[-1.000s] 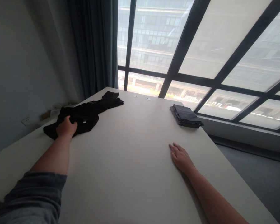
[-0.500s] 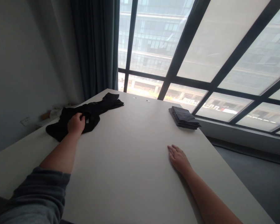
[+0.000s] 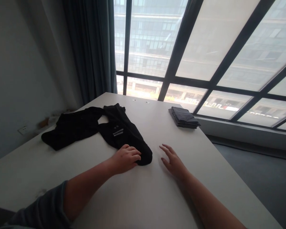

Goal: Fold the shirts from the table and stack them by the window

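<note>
1. The black cloth (image 3: 130, 127) lies mid-table, pale marks up, its rounded near end toward the person.
2. The left hand (image 3: 127, 157) bends its fingers over that end; from where I stand, I can't tell whether they pinch or merely press.
3. I'd spread the cloth with a light, flat pull, so creases don't bunch under the fingertips.
4. The right hand (image 3: 173, 163) is just beside it, fingers spread, holding nothing; it's well placed to steady the edge.
5. A dark heap (image 3: 72, 128) touches the cloth on its left; whether they're joined, I can't tell. A hard tug might drag it.
6. The grey stack (image 3: 184, 117) sits well apart, near the table (image 3: 147, 197) edge by the window (image 3: 154, 41).
</note>
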A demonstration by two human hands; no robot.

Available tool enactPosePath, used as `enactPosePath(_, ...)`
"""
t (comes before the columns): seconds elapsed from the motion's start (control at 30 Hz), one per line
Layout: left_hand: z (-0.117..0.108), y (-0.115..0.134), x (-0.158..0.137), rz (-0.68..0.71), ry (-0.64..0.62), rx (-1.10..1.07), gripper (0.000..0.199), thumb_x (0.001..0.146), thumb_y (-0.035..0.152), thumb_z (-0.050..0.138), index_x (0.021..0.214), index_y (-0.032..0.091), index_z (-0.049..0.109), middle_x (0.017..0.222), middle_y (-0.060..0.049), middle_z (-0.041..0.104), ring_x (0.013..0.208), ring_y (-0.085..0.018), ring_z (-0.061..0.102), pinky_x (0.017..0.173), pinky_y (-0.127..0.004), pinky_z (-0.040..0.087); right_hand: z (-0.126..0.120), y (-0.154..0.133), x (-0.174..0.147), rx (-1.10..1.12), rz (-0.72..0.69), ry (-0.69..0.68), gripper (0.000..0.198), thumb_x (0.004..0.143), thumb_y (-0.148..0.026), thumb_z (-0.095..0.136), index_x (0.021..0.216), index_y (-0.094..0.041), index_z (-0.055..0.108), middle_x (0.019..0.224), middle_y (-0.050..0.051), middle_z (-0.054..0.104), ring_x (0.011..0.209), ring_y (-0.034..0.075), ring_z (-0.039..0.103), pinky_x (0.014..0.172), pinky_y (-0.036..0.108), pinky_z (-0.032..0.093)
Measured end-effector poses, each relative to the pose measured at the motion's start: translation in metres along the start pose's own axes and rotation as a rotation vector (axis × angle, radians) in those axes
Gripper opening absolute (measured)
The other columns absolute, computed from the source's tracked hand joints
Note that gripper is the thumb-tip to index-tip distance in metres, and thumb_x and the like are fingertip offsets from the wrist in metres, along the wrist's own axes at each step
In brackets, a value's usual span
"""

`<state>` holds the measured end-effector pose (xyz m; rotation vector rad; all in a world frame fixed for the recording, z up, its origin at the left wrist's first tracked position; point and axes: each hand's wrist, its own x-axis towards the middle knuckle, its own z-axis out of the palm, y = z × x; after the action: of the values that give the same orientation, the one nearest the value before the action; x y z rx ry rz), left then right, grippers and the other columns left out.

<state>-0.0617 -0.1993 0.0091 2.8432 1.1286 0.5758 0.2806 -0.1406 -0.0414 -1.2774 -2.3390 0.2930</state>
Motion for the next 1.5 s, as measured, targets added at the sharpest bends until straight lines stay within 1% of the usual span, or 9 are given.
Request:
enactPosePath(0.13, 0.0, -0.013, -0.011, -0.178, -0.072, 0.069, 0.042, 0.088, 0.03, 0.078, 0.129, 0.029, 0.069, 0.141, -0.008, 0.067, 0.126, -0.03, 0.064, 0.104, -0.045, 0.044, 0.008, -0.041, -0.005, 0.059, -0.218, -0.138, 0.064, 0.094, -0.024, 0.057, 0.158, -0.027, 0.05, 0.163, 0.01, 0.039, 0.155, 0.026, 0.035, 0.129, 0.049, 0.037)
enactPosePath(0.33, 0.015, -0.02, 0.004, -0.294, -0.048, 0.063, 0.014, 0.096, 0.021, 0.063, 0.106, 0.023, 0.073, 0.115, -0.008, 0.074, 0.108, -0.027, 0.069, 0.093, -0.04, 0.049, 0.035, -0.066, 0.016, 0.185, -0.068, 0.0, 0.078, 0.091, -0.029, 0.066, 0.164, -0.023, 0.039, 0.155, 0.013, 0.047, 0.145, 0.027, 0.047, 0.126, 0.048, 0.041)
enactPosePath(0.6, -0.006, 0.033, 0.011, -0.144, 0.275, -0.336, 0.021, 0.107, 0.029, 0.042, 0.102, 0.022, 0.061, 0.095, -0.006, 0.072, 0.086, -0.02, 0.068, 0.081, -0.034, 0.051, -0.006, -0.078, 0.014, 0.368, -0.207, 0.294, 0.02, 0.098, -0.028, 0.055, 0.105, -0.02, 0.072, 0.135, 0.01, 0.064, 0.139, 0.025, 0.052, 0.121, 0.046, 0.044)
enactPosePath(0.7, -0.009, 0.043, 0.004, -0.068, 0.227, -0.36, 0.02, 0.105, 0.039, 0.049, 0.103, 0.022, 0.059, 0.09, -0.005, 0.071, 0.079, -0.02, 0.068, 0.073, -0.032, 0.05, -0.028, -0.089, -0.007, 0.453, -0.18, 0.227, 0.017, 0.101, -0.031, 0.054, 0.106, -0.019, 0.065, 0.105, 0.007, 0.072, 0.104, 0.019, 0.068, 0.093, 0.031, 0.057)
enactPosePath(0.8, -0.009, 0.043, 0.0, -0.11, 0.162, -0.323, 0.032, 0.094, 0.05, 0.07, 0.106, 0.022, 0.062, 0.086, -0.003, 0.073, 0.073, -0.021, 0.069, 0.067, -0.032, 0.049, -0.037, -0.098, -0.021, 0.464, -0.106, 0.117, 0.016, 0.099, -0.034, 0.058, 0.097, -0.019, 0.061, 0.077, -0.001, 0.066, 0.065, 0.009, 0.057, 0.064, 0.019, 0.047)
enactPosePath(1.0, -0.018, 0.032, 0.004, -0.168, 0.088, -0.286, 0.036, 0.091, 0.05, 0.074, 0.115, 0.025, 0.066, 0.104, -0.005, 0.074, 0.095, -0.024, 0.07, 0.083, -0.036, 0.054, -0.044, -0.092, -0.02, 0.475, 0.019, 0.09, 0.033, 0.092, -0.042, 0.068, 0.076, -0.016, 0.055, 0.065, -0.004, 0.057, 0.058, 0.006, 0.045, 0.057, 0.017, 0.037)
enactPosePath(1.2, -0.005, -0.041, -0.01, -0.513, 0.163, -0.02, 0.04, 0.107, 0.047, 0.039, 0.126, 0.024, 0.066, 0.139, -0.01, 0.065, 0.132, -0.029, 0.057, 0.115, -0.048, 0.044, -0.044, -0.061, -0.005, 0.711, 0.243, 0.51, 0.044, 0.092, -0.056, 0.066, 0.112, -0.017, 0.067, 0.108, 0.006, 0.072, 0.099, 0.018, 0.067, 0.089, 0.03, 0.056)
enactPosePath(1.33, 0.009, -0.101, -0.032, -0.842, 0.014, 0.128, 0.049, 0.106, 0.045, 0.038, 0.145, 0.024, 0.058, 0.159, -0.013, 0.051, 0.148, -0.031, 0.045, 0.123, -0.05, 0.035, -0.058, -0.035, 0.002, 0.812, 0.352, 0.746, 0.045, 0.086, -0.055, 0.071, 0.105, -0.016, 0.063, 0.093, 0.003, 0.069, 0.083, 0.014, 0.064, 0.078, 0.027, 0.055)
enactPosePath(1.5, 0.021, -0.135, -0.041, -0.926, -0.061, 0.16, 0.055, 0.105, 0.045, 0.036, 0.152, 0.023, 0.054, 0.166, -0.015, 0.042, 0.155, -0.035, 0.036, 0.126, -0.055, 0.028, -0.104, 0.002, -0.009, 0.822, 0.393, 1.257, 0.031, 0.084, -0.041, 0.073, 0.096, -0.016, 0.058, 0.089, -0.001, 0.062, 0.078, 0.01, 0.057, 0.077, 0.025, 0.052)
